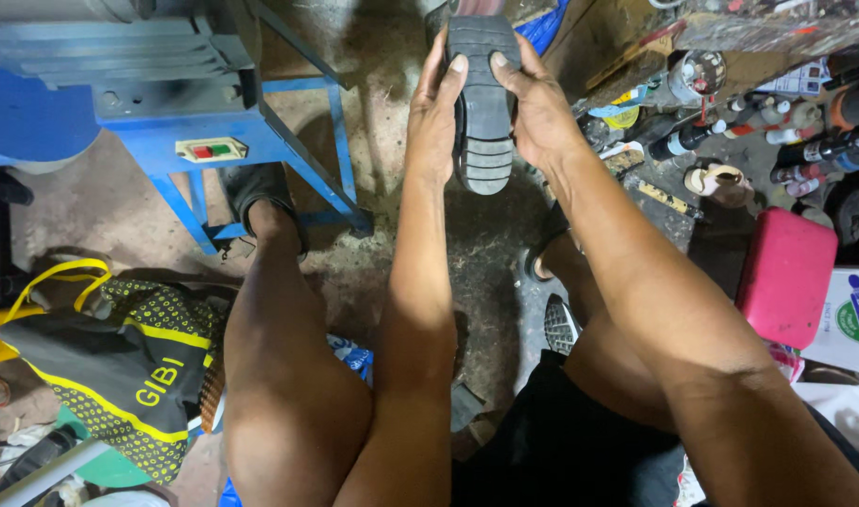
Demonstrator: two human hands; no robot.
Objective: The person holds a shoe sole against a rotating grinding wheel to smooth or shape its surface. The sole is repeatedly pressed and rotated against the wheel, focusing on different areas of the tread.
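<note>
The blue machine stand (260,141) and a crowd of bottles (730,131) flank the seated person. Held out over the floor, sole up, the dark shoe (484,103) is clasped between the left hand (436,113) and right hand (537,108). If either thumb's pressing grip loosens, the shoe could slip and fall into the bottles.

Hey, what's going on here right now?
A seated person holds a dark shoe out in front with both bare hands, its ridged sole facing the camera. The left hand grips one edge, the right hand the other. A blue metal stand is at the left, and bottles clutter the floor at the right.
</note>
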